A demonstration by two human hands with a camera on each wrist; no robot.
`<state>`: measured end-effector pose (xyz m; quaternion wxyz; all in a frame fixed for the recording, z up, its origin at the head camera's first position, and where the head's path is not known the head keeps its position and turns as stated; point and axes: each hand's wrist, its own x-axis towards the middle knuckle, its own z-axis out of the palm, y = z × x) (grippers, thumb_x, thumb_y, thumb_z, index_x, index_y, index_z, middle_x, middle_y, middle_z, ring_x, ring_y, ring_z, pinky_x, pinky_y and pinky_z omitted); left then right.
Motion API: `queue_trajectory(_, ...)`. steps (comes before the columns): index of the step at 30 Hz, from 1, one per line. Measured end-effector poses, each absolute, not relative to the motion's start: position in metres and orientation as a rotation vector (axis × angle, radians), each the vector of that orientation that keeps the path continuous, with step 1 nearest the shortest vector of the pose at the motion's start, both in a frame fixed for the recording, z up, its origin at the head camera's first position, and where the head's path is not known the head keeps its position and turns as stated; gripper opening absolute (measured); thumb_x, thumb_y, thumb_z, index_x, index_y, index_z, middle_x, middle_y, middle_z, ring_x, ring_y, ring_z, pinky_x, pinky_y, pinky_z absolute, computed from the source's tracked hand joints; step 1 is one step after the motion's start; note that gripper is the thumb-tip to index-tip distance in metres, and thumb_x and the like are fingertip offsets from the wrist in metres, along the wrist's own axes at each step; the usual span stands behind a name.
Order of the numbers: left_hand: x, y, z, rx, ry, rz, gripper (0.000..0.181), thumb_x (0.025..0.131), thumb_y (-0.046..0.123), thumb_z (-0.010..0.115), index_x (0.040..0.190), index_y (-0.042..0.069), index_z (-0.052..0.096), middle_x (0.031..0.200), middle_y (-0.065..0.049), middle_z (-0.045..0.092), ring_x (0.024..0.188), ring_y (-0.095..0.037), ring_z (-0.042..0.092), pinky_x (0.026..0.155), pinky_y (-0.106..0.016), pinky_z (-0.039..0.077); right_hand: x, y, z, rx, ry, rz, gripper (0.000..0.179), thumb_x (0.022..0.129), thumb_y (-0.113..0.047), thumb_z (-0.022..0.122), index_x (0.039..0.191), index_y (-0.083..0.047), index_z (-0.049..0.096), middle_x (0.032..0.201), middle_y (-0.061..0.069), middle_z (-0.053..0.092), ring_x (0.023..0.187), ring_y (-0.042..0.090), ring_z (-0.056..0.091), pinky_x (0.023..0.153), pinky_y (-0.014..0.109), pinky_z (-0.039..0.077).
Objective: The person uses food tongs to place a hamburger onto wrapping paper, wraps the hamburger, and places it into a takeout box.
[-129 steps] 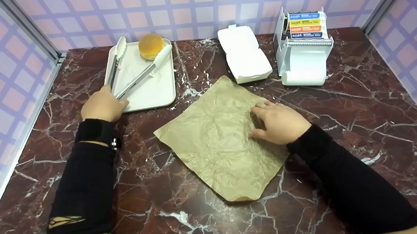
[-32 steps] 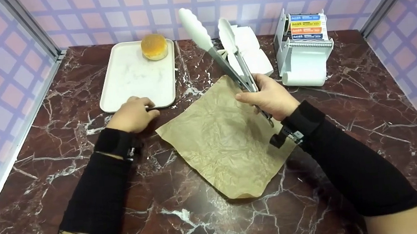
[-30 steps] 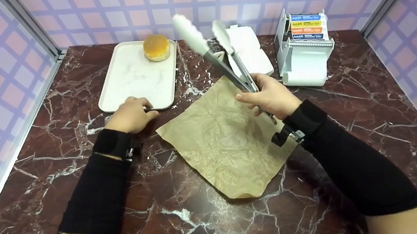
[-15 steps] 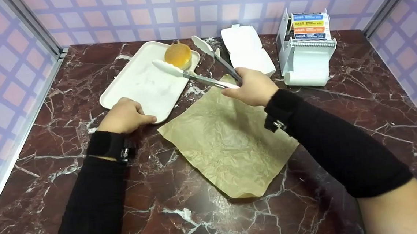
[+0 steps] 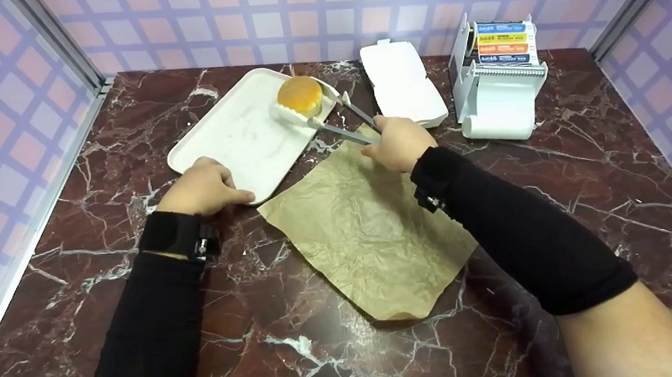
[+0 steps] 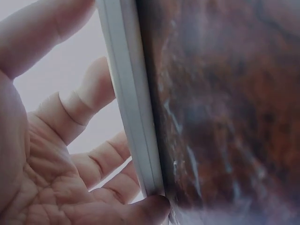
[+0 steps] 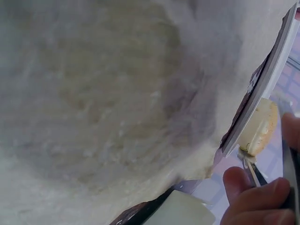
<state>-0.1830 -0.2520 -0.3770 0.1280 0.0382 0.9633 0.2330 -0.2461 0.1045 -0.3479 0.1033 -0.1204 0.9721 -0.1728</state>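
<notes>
My right hand grips metal tongs with white scalloped tips. Those tips lie on either side of a golden bun at the far right end of a white tray. In the right wrist view, the bun sits on the tray between the tips; whether both touch it I cannot tell. My left hand holds the tray's near edge, thumb at the corner. The left wrist view shows fingers over the tray rim. Crumpled brown paper lies flat below my right hand.
An opened white carton stands at the back, right of the tray. Farther right is a label dispenser with coloured rolls and a hanging strip. Patterned walls close off the back and sides of the marbled table.
The tongs have passed from my left hand to my right and come down around the bun. My left hand has turned the tray, its far end swinging right, carrying the bun along.
</notes>
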Motion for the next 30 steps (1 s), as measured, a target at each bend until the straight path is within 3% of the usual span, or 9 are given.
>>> queue_trajectory(6,-0.182,-0.253,-0.375,0.125,2.743,0.718,0.044,0.082,0.047,0.085,0.083,0.007,0.067,0.141,-0.023,0.045,0.114,-0.038,0.054,0.099,-0.051,0.050,-0.248,0.109,-0.350,-0.368,2.879,-0.487,0.052,0.101,-0.040,0.069,0.137,-0.004,0.058,0.124,0.020,0.071,0.120,0.041,0.066,0.107,0.056,0.052)
queue_trajectory(12,-0.181,-0.251,-0.374,0.131,2.741,0.719,0.042,0.080,0.043,0.086,0.084,0.007,0.066,0.142,-0.023,0.044,0.115,-0.039,0.054,0.101,-0.051,0.049,-0.248,0.112,-0.351,-0.382,2.895,-0.495,0.049,0.101,-0.039,0.069,0.135,-0.006,0.059,0.124,0.020,0.072,0.118,0.040,0.067,0.106,0.056,0.053)
queue_trajectory(18,-0.182,-0.248,-0.377,0.103,2.765,0.720,0.042,0.083,0.042,0.085,0.085,0.006,0.064,0.138,-0.020,0.046,0.110,-0.036,0.056,0.097,-0.048,0.050,-0.243,0.120,-0.349,-0.388,2.903,-0.527,0.033,0.102,-0.038,0.067,0.117,-0.009,0.059,0.103,0.015,0.069,0.099,0.037,0.066,0.094,0.056,0.056)
queue_trajectory(20,-0.182,-0.247,-0.378,0.098,2.779,0.716,0.042,0.085,0.043,0.084,0.086,0.005,0.064,0.137,-0.020,0.047,0.106,-0.036,0.057,0.094,-0.048,0.050,-0.241,0.124,-0.346,-0.388,2.897,-0.546,0.035,0.103,-0.037,0.067,0.123,-0.010,0.060,0.105,0.015,0.070,0.100,0.037,0.066,0.096,0.056,0.055)
queue_trajectory(24,-0.185,-0.245,-0.378,0.092,2.798,0.694,0.044,0.088,0.043,0.082,0.087,0.004,0.063,0.129,-0.019,0.049,0.102,-0.035,0.056,0.093,-0.048,0.049,-0.235,0.136,-0.339,-0.410,2.874,-0.582,0.050,0.103,-0.038,0.066,0.143,-0.011,0.056,0.124,0.020,0.071,0.117,0.041,0.066,0.109,0.059,0.050)
queue_trajectory(27,-0.187,-0.242,-0.378,0.073,2.809,0.686,0.045,0.089,0.044,0.081,0.088,0.003,0.064,0.119,-0.018,0.054,0.100,-0.033,0.057,0.091,-0.048,0.050,-0.227,0.150,-0.334,-0.434,2.862,-0.597,0.065,0.103,-0.040,0.066,0.158,-0.012,0.045,0.148,0.022,0.061,0.136,0.044,0.058,0.119,0.060,0.042)
queue_trajectory(30,-0.189,-0.239,-0.377,0.051,2.824,0.673,0.047,0.090,0.047,0.079,0.090,0.001,0.066,0.110,-0.016,0.060,0.097,-0.033,0.060,0.089,-0.049,0.052,-0.215,0.169,-0.328,-0.475,2.860,-0.633,0.075,0.103,-0.040,0.067,0.165,-0.013,0.035,0.160,0.021,0.048,0.146,0.045,0.049,0.125,0.060,0.035)
